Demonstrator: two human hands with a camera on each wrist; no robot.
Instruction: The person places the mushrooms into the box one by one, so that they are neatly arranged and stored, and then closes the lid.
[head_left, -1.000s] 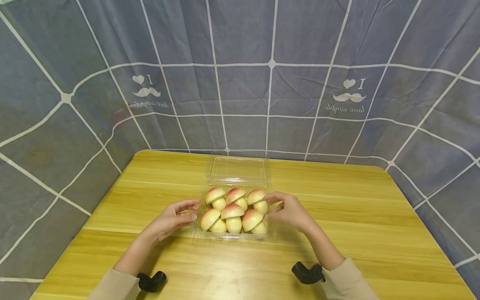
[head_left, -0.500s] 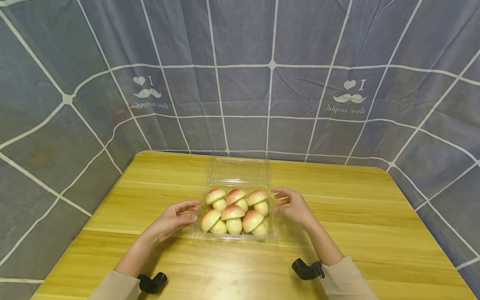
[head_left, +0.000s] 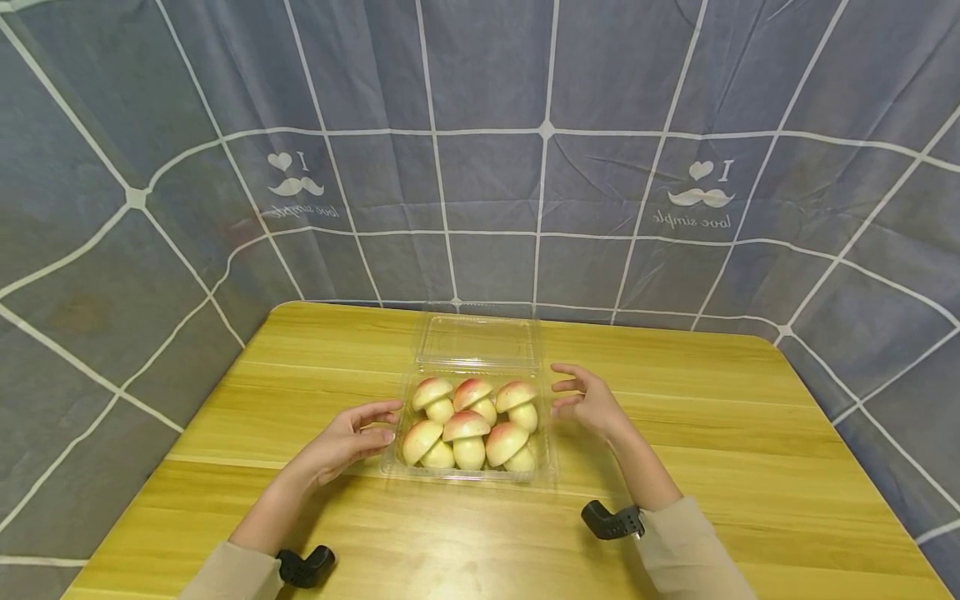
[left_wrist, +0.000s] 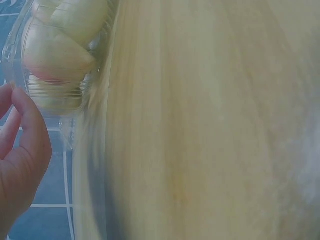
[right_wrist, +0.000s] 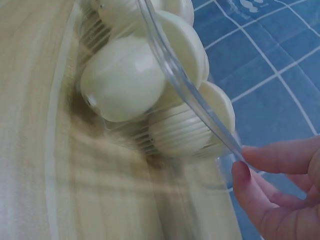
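A clear plastic clamshell box [head_left: 467, 473] lies on the table with its hinged lid [head_left: 478, 340] folded back. Several mushroom-shaped pieces [head_left: 467, 427] fill the box in two rows, with pale yellow stems and red-tinged caps. At the box's left side my left hand [head_left: 347, 437] pinches the rim between thumb and fingertips; the left wrist view shows the fingertips meeting at the clear rim. My right hand [head_left: 596, 407] is at the right side. In the right wrist view the box's rim [right_wrist: 192, 97] runs between the thumb and finger [right_wrist: 282, 156], which pinch it.
The wooden table [head_left: 675, 400] spreads out on both sides of the box. A grey curtain [head_left: 495, 183] with white grid lines hangs behind the table and at its sides. Black wrist mounts [head_left: 306, 567] sit at both cuffs.
My right hand has drawn away from the pieces and moved outward and a little farther back to the right rim. My left hand has stayed at the left rim. The pieces look unmoved.
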